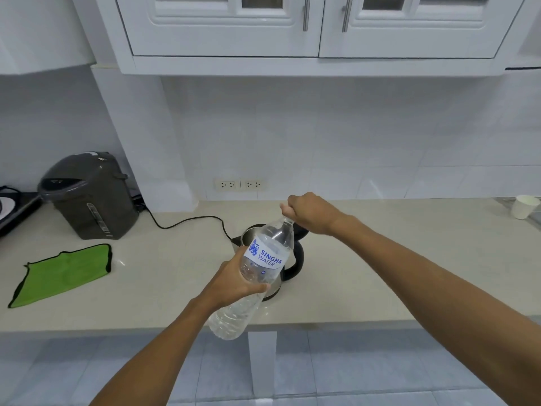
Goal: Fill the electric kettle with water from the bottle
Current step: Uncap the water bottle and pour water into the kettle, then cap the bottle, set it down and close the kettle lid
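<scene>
A clear plastic water bottle [265,259] with a white and blue label is held tilted over the counter, its neck pointing up and away. My left hand [231,281] grips its middle from the left. My right hand [308,212] is closed around the top of the bottle, hiding the cap. Directly behind and below the bottle stands a steel electric kettle [294,259] with a black handle on its right side; the bottle covers much of it. I cannot tell whether the kettle's lid is up.
The beige counter [380,273] ends in a front edge near me. A grey hot-water dispenser [87,197] stands at the left, a green cloth [61,273] lies before it. A black cord [187,222] runs to the kettle. A white paper cup [525,206] lies at far right.
</scene>
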Tool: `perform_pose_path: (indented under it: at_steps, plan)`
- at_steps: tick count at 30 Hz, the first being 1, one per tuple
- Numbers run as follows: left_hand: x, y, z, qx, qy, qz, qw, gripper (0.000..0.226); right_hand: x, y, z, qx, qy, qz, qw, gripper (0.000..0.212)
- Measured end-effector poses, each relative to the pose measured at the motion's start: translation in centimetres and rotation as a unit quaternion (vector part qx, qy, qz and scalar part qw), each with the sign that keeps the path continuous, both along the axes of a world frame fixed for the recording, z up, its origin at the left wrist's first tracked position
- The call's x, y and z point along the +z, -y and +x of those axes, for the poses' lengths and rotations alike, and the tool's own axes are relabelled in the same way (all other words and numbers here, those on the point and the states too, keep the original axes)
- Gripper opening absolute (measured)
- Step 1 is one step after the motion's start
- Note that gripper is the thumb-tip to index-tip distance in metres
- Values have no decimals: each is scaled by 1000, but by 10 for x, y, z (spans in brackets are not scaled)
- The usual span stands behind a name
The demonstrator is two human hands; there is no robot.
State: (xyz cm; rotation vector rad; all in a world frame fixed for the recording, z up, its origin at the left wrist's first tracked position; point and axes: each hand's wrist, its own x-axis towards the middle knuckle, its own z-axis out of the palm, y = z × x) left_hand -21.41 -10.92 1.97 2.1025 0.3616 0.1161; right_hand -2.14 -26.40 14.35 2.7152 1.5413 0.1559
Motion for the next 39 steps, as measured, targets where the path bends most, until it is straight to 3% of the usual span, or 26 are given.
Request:
perform_pose_path:
  at_steps: [1,4,9,11,12,13,14,16,19,21,26,33,39]
  plan:
    - [-1,1,0,3,2,2,1000,76,-2,0,-4,4,51,-41,998,10]
    - [-2,2,-1,10,4,11,1000,72,-3,3,-11,-28,68,-105,992,35]
    - [-7,5,-6,-2,8,33,999,83,-10,9,-18,-47,73,-126,988,27]
    - [-11,9,-7,5,15,32,999,83,-20,12,-18,-81,-6,-52,995,8]
    - [-12,11,-8,11,21,27,999,82,-22,13,-17,-102,-46,-10,994,15]
    - [-12,15,-9,18,28,20,999,82,-21,14,-20,-126,-105,31,986,39]
    - [-13,21,-8,22,37,12,999,80,-19,18,-23,-149,-196,86,965,58]
    - [-17,34,-5,39,60,-12,997,80,-13,27,-32,-162,-364,177,900,67]
    - [-26,62,8,64,92,-61,992,81,-13,57,-38,-119,-486,184,846,58]
    - [-34,84,22,74,100,-88,988,80,-22,81,-35,-114,-520,189,825,70]
    - [-44,143,71,50,95,-109,988,79,-37,134,-13,-147,-485,232,831,86]
    - [-44,195,173,11,70,-95,993,76,-43,192,62,-189,-400,264,857,79]
    - [-54,221,289,14,63,-95,993,66,-52,219,162,-213,-379,285,855,77]
